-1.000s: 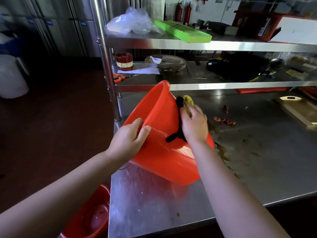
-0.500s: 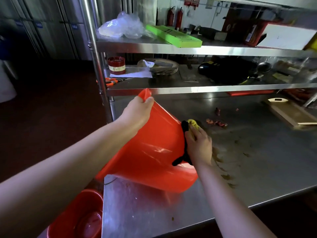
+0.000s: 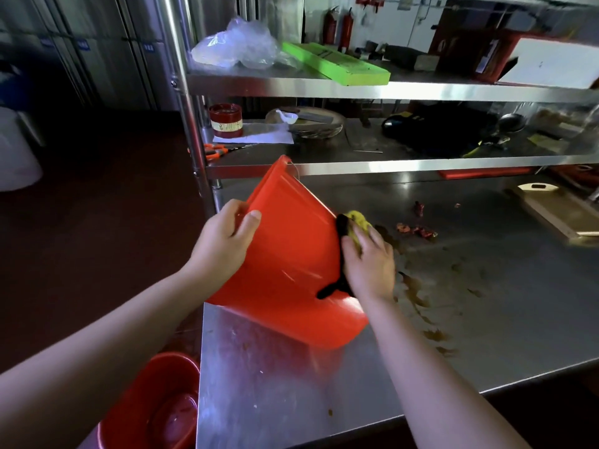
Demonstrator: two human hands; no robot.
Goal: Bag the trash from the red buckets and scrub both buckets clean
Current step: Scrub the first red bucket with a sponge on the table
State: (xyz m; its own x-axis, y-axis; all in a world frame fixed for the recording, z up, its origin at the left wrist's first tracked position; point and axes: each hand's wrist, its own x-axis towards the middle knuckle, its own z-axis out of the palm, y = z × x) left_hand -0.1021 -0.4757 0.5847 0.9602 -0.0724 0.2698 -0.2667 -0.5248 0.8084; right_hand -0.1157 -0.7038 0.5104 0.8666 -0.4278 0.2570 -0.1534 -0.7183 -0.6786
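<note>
A red bucket [image 3: 291, 254] lies tipped on its side at the left end of the steel table [image 3: 486, 319], its base toward me and its mouth facing away to the left. My left hand [image 3: 225, 244] grips its upper left side. My right hand [image 3: 368, 260] presses a yellow sponge with a black scrub pad [image 3: 351, 226] against the bucket's right wall. A second red bucket [image 3: 152, 406] stands upright on the floor at the lower left, beside the table's corner.
Brown stains [image 3: 418, 293] and red scraps [image 3: 416, 230] lie on the table right of the bucket. A wooden board [image 3: 560, 212] sits far right. Shelves above hold a red tin [image 3: 226, 119], orange scissors [image 3: 215, 149], plates [image 3: 316, 123], a clear plastic bag [image 3: 240, 45] and a green board [image 3: 337, 64].
My left hand shifted from the bucket's lower side up to its rim, then down to the upper left side. The bucket tilted further over. My right hand slid the sponge along the right wall.
</note>
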